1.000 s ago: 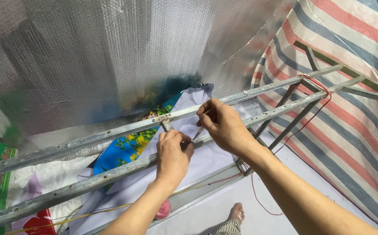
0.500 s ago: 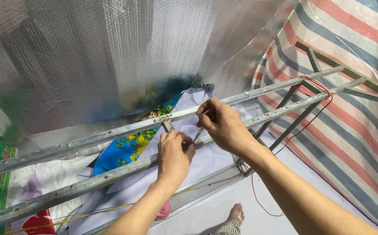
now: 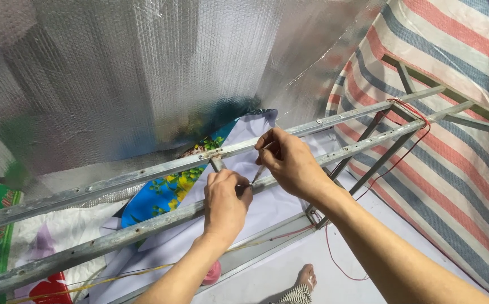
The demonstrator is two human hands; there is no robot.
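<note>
A grey metal frame of slotted angle bars (image 3: pixel 115 236) runs across the view from lower left to upper right. My left hand (image 3: pixel 226 202) grips the nearer bar from above, close to a short cross piece (image 3: pixel 217 164). My right hand (image 3: pixel 289 160) sits between the two bars and pinches a thin wire or string (image 3: pixel 257 173) that runs down to the fingers of the left hand. Both hands nearly touch at that spot. What the fingertips hold is mostly hidden.
Silver bubble foil (image 3: pixel 143 79) hangs behind the frame. A red, white and blue striped tarp (image 3: pixel 452 157) covers the right side. Red cord (image 3: pixel 407 110) loops around the far frame corner. Printed banners (image 3: pixel 165 191) lie below, and my bare foot (image 3: pixel 305 277) rests on the floor.
Both hands stay at the same spot on the frame; only small finger movements show around the thin wire.
</note>
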